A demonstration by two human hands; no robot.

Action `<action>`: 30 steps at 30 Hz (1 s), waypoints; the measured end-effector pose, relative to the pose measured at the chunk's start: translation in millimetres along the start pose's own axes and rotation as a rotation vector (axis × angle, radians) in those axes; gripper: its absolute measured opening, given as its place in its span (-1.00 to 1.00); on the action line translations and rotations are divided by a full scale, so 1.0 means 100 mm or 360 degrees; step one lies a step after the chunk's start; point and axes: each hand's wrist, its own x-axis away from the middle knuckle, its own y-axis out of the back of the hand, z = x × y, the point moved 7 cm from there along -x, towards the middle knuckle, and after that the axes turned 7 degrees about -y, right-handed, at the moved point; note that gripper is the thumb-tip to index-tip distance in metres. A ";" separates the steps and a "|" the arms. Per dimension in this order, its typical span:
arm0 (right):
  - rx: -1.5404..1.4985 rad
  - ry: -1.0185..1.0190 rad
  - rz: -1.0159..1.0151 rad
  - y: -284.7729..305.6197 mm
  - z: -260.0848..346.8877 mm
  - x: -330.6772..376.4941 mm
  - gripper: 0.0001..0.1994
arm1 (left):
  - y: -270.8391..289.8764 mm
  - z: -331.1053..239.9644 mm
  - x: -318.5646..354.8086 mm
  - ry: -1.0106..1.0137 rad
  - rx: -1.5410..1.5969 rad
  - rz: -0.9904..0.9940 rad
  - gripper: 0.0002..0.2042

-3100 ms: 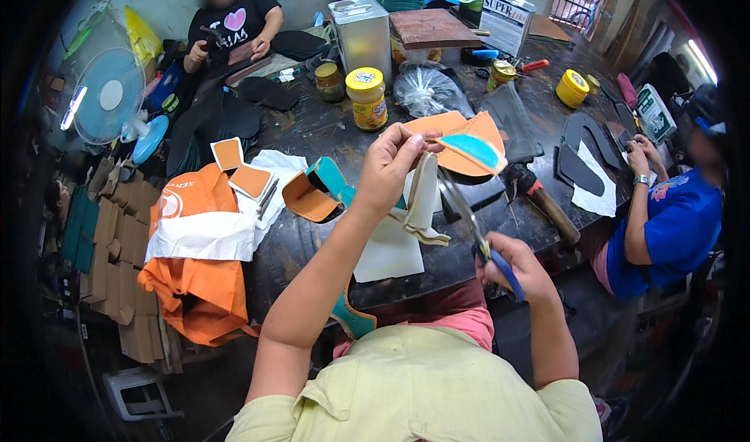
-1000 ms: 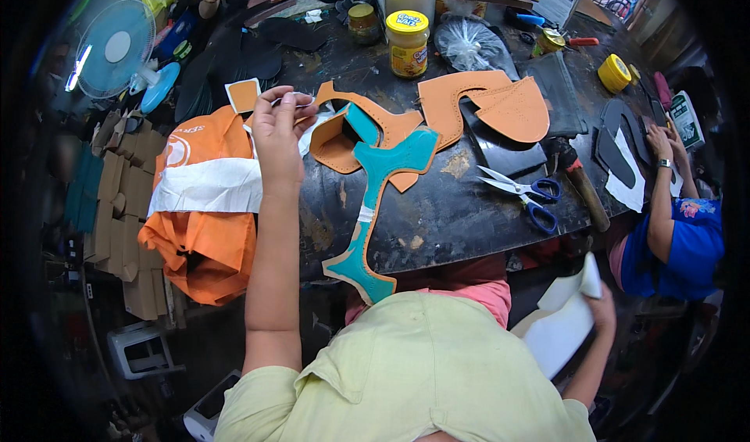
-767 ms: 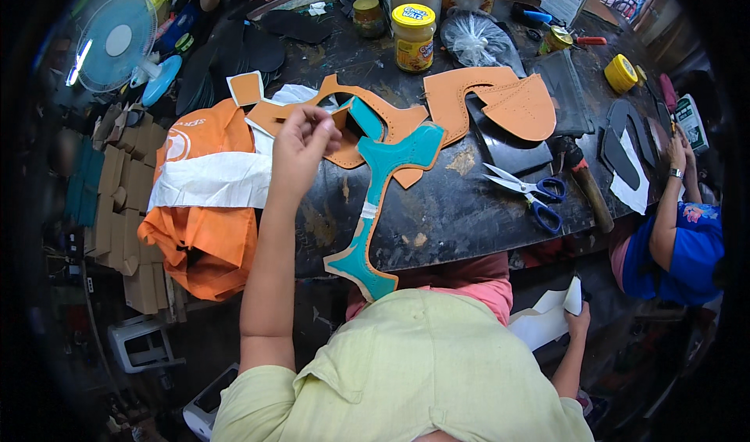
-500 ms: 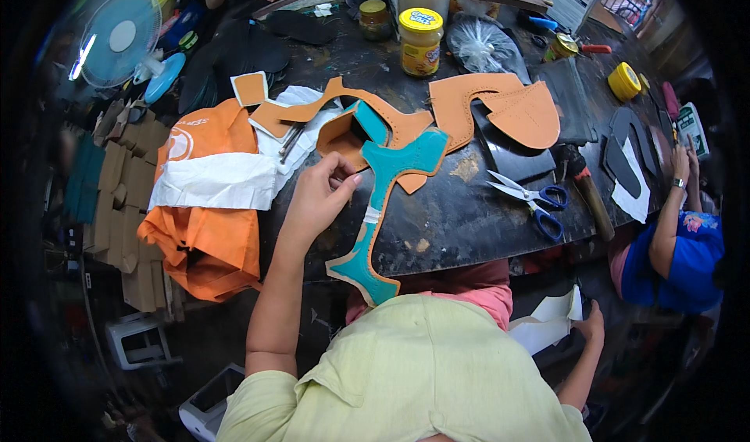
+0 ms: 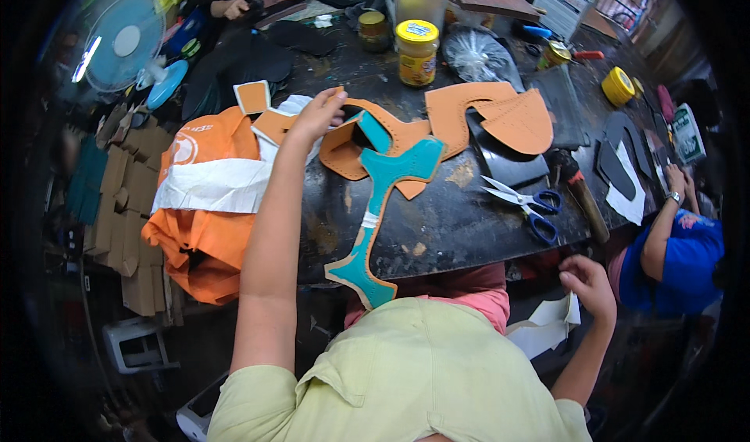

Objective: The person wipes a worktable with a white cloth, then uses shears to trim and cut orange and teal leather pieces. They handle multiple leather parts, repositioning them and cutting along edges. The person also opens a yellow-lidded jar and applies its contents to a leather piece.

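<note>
My left hand (image 5: 316,118) reaches across the dark worktable (image 5: 461,231) and pinches the upper end of a curved tan leather piece (image 5: 344,149). A long teal leather piece with a tan rim (image 5: 387,180) lies across it, its lower end hanging over the table's near edge. My right hand (image 5: 590,286) is down beside my lap with its fingers curled, right above some white paper pieces (image 5: 547,329); whether it grips them is unclear. Blue-handled scissors (image 5: 531,204) lie on the table to the right.
A larger tan leather piece (image 5: 500,114), a hammer (image 5: 582,196), a yellow-lidded jar (image 5: 416,51) and yellow tape (image 5: 619,85) sit on the table. An orange cloth with white paper (image 5: 207,192) lies at left, near a fan (image 5: 117,43). A person in blue (image 5: 680,246) works at right.
The scissors have been put down on the table and my right hand has dropped to my lap with white paper. My left hand pulled back, then reached forward again to the tan piece.
</note>
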 end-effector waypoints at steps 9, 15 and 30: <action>0.0796 0.0749 -0.0555 -0.25 1.04 -0.47 -0.63 | 0.09 -1.28 0.43 -0.0966 0.1259 -0.0544 -0.77; 0.1003 0.0744 -0.0699 -0.41 0.88 -0.75 -0.53 | 0.07 -3.08 0.96 -0.2006 0.0715 -0.0552 -0.66; 0.0163 0.0082 -0.0417 -0.15 0.06 -0.40 -0.75 | -1.87 -1.31 1.96 -0.2076 -0.0581 0.0573 -0.75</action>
